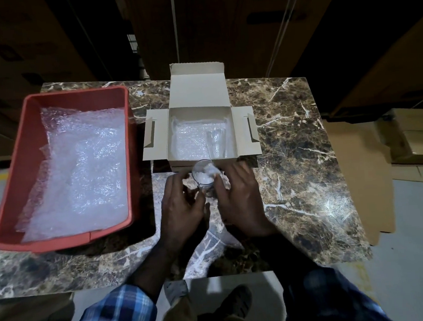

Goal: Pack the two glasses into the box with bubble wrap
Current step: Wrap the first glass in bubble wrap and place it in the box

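Nearest the camera, two plaid sleeves [116, 317] reach over the near edge of the marble worktop [293, 154]. Both hands meet at a clear glass [203, 177] that stands upright on the worktop just in front of the box [197, 93]. The left hand [181, 208] has its fingers [194, 198] curled round the glass's left side. The right hand [238, 196] lies against the glass's right side with its fingers bent toward it; motion blur hides whether they pinch the glass or the white wad of bubble wrap [206, 174] stuffed in its mouth.

The box is open, its lid standing up at the back and its side flaps spread flat. Its floor is lined with a sheet of wrap [191, 136], and a second glass [216, 143] lies inside near the right wall.

Left of the box, well apart from the hands, a red tray [15, 160] holds more loose sheets of wrap [79, 168]. Flat cardboard [358, 174] lies beyond the worktop's right edge.
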{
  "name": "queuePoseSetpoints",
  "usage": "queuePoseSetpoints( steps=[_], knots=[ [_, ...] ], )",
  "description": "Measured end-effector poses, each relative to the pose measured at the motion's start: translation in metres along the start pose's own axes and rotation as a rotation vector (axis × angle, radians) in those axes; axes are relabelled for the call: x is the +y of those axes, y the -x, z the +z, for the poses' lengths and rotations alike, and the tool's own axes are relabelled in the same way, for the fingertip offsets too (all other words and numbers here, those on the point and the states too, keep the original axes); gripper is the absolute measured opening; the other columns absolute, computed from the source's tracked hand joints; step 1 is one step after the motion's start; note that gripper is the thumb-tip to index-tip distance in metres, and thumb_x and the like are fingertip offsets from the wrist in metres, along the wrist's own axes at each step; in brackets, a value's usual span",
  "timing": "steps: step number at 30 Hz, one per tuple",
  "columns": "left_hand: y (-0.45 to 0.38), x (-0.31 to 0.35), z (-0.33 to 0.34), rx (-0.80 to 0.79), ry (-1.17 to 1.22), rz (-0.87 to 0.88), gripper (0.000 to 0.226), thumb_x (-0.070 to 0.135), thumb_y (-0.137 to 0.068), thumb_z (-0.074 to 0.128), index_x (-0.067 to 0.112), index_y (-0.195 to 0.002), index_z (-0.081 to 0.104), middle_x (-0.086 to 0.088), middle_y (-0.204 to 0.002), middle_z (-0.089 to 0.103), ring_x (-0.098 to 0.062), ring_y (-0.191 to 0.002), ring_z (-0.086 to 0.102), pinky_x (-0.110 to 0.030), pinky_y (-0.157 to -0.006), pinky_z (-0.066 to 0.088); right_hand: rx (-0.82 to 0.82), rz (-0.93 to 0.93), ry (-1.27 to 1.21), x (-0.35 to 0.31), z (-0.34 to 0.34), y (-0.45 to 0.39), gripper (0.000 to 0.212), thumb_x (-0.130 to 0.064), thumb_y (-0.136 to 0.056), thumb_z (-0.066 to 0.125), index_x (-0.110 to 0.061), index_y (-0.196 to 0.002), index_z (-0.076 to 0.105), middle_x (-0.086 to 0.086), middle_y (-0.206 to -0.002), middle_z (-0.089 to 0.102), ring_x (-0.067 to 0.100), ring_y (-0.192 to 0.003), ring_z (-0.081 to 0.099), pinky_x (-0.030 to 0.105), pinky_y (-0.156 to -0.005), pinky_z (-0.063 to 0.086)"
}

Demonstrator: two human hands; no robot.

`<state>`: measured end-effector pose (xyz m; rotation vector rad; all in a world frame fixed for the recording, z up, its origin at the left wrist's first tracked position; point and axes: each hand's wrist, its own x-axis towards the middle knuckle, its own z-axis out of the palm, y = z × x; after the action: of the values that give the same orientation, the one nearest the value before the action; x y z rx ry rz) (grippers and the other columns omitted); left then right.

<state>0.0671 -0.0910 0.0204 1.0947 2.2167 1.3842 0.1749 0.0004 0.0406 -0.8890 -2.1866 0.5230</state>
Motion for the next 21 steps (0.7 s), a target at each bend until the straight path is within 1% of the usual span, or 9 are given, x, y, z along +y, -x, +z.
queuePoseSetpoints(
  steps=[2,5,7,9,11,13,15,18,21],
  knots=[
    [-0.007,-0.001,0.000,-0.069,-0.003,0.055,0.051,0.009,-0.084,0.074,0.018,-0.131,0.055,0.003,-0.125,0.051,0.006,-0.098,0.057,-0.003,-0.082,0.039,-0.117,0.051,0.112,-0.003,0.005,-0.018,0.020,-0.016,-0.093,0.057,-0.012,-0.108,0.069,0.001,-0.100,0.072,0.022,-0.097,0.052,0.038,-0.084,0.034],
    [-0.017,-0.009,0.002,-0.153,-0.066,0.095,0.057,0.020,-0.087,0.075,0.018,-0.139,0.052,0.007,-0.137,0.047,0.002,-0.117,0.050,-0.005,-0.093,0.038,-0.418,0.066,0.305,-0.004,0.011,-0.039,0.025,-0.019,-0.091,0.056,-0.019,-0.112,0.071,0.000,-0.097,0.074,0.023,-0.100,0.050,0.038,-0.083,0.027],
    [-0.021,-0.011,0.004,-0.181,-0.069,0.102,0.055,0.021,-0.088,0.075,0.019,-0.138,0.053,0.016,-0.138,0.045,0.007,-0.118,0.046,-0.004,-0.094,0.036,-0.578,0.060,0.369,-0.009,0.010,-0.049,0.026,-0.024,-0.092,0.057,-0.022,-0.113,0.071,0.003,-0.099,0.074,0.025,-0.102,0.054,0.038,-0.085,0.030],
    [-0.023,-0.014,0.006,-0.204,-0.076,0.097,0.056,0.020,-0.087,0.076,0.018,-0.138,0.054,0.013,-0.140,0.048,0.000,-0.120,0.051,-0.018,-0.098,0.045,-0.667,0.115,0.377,-0.013,0.011,-0.057,0.021,-0.025,-0.089,0.061,-0.018,-0.106,0.072,0.009,-0.098,0.073,0.030,-0.097,0.063,0.037,-0.085,0.040],
    [-0.023,-0.017,0.008,-0.215,-0.065,0.077,0.058,0.019,-0.085,0.077,0.019,-0.138,0.053,0.008,-0.137,0.054,-0.008,-0.120,0.055,-0.032,-0.097,0.049,-0.710,0.190,0.408,-0.016,0.013,-0.062,0.021,-0.018,-0.085,0.066,-0.015,-0.104,0.073,0.013,-0.097,0.071,0.033,-0.091,0.067,0.034,-0.075,0.048],
    [-0.022,-0.017,0.008,-0.208,-0.025,0.021,0.061,0.021,-0.082,0.078,0.025,-0.136,0.049,0.007,-0.127,0.060,-0.009,-0.107,0.059,-0.030,-0.087,0.050,-0.736,0.211,0.461,-0.016,0.016,-0.064,0.025,-0.013,-0.082,0.067,-0.017,-0.106,0.072,0.012,-0.098,0.069,0.033,-0.090,0.068,0.033,-0.069,0.047],
    [-0.024,-0.016,0.008,-0.214,0.026,-0.058,0.073,0.026,-0.079,0.081,0.031,-0.140,0.039,0.005,-0.121,0.063,-0.011,-0.097,0.061,-0.028,-0.080,0.049,-0.743,0.188,0.505,-0.016,0.019,-0.064,0.026,-0.014,-0.081,0.068,-0.017,-0.107,0.070,0.010,-0.099,0.068,0.032,-0.091,0.068,0.033,-0.068,0.045],
    [-0.027,-0.019,0.007,-0.246,-0.007,-0.035,0.083,0.025,-0.079,0.081,0.027,-0.148,0.036,0.007,-0.136,0.054,-0.010,-0.118,0.055,-0.030,-0.094,0.047,-0.732,0.154,0.543,-0.018,0.022,-0.063,0.025,-0.017,-0.085,0.067,-0.016,-0.110,0.067,0.009,-0.103,0.068,0.032,-0.096,0.066,0.033,-0.071,0.044],
    [-0.031,-0.018,0.008,-0.250,-0.025,0.072,0.066,0.019,-0.079,0.079,0.021,-0.138,0.051,0.011,-0.134,0.052,-0.009,-0.119,0.055,-0.035,-0.093,0.050,-0.708,0.156,0.552,-0.018,0.023,-0.064,0.025,-0.017,-0.090,0.061,-0.017,-0.114,0.066,0.010,-0.108,0.067,0.033,-0.102,0.065,0.035,-0.077,0.047]
  ],
)
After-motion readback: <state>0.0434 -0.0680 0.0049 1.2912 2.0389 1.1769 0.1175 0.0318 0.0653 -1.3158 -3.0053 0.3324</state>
